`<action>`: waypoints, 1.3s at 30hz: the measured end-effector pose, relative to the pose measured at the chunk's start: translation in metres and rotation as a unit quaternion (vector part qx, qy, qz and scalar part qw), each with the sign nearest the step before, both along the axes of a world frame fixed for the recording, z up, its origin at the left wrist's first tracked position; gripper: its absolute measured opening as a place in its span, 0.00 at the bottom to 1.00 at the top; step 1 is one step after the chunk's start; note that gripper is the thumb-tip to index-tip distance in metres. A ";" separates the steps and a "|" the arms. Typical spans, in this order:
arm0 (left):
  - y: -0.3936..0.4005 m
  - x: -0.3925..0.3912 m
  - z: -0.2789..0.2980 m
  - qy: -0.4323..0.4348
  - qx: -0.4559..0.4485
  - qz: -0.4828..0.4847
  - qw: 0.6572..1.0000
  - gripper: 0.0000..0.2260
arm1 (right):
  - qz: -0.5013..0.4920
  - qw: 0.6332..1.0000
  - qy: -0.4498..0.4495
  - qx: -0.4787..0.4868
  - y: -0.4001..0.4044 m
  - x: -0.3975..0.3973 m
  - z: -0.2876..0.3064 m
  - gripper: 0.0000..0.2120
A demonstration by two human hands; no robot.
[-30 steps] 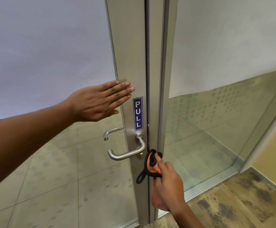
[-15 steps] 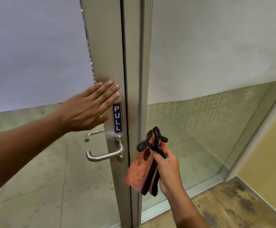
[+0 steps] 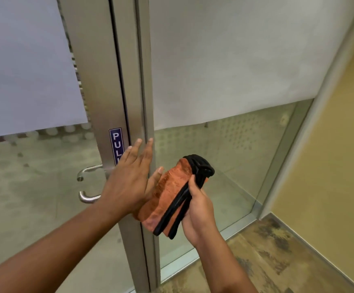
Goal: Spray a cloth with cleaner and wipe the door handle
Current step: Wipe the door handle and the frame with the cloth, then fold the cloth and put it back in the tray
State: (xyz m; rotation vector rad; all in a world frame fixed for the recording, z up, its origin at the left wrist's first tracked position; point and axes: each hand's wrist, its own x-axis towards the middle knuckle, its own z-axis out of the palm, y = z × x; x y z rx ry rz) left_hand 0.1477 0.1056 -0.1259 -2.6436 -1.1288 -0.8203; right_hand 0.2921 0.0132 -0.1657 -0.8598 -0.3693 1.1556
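Observation:
A folded orange cloth [image 3: 167, 193] with black edging is gripped in my right hand [image 3: 199, 210], held upright in front of the metal door frame [image 3: 108, 92]. My left hand [image 3: 129, 180] is flat with fingers spread, its palm side against the cloth's left face. The silver lever door handle [image 3: 86, 198] sticks out left of my left hand, mostly hidden behind it. A second handle [image 3: 85, 171] shows through the glass behind it. No spray bottle is in view.
A blue PULL sign [image 3: 117, 144] sits on the door frame, partly covered by my fingers. Frosted glass panels [image 3: 224, 60] stand left and right of the frame. A yellow wall [image 3: 340, 144] closes in on the right, over mottled brown flooring [image 3: 267, 250].
My left hand came off the door and swung right and down onto the cloth. My right hand lifted the cloth higher. The view shifted right, so the door handle now lies further left.

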 end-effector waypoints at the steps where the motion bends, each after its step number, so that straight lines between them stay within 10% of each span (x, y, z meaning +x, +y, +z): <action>1: -0.006 0.002 -0.002 -0.020 -0.016 -0.003 1.000 0.34 | -0.006 1.000 -0.006 0.001 -0.007 0.000 0.002 0.20; 12: -0.100 0.000 -0.023 -0.276 -0.308 -0.012 0.911 0.37 | -0.107 0.994 0.020 0.025 -0.099 -0.028 0.016 0.28; 20: -0.209 -0.007 -0.038 -0.482 -0.626 -0.062 0.610 0.34 | -0.155 0.978 0.059 0.123 -0.183 -0.060 0.019 0.28; 23: -0.244 -0.011 -0.042 -0.467 -0.685 -0.108 0.548 0.41 | -0.171 0.975 0.053 0.131 -0.217 -0.064 0.020 0.29; 39: -0.378 0.046 -0.016 -0.351 -0.684 -0.247 0.590 0.21 | -0.354 0.935 -0.030 0.020 -0.432 0.002 0.029 0.13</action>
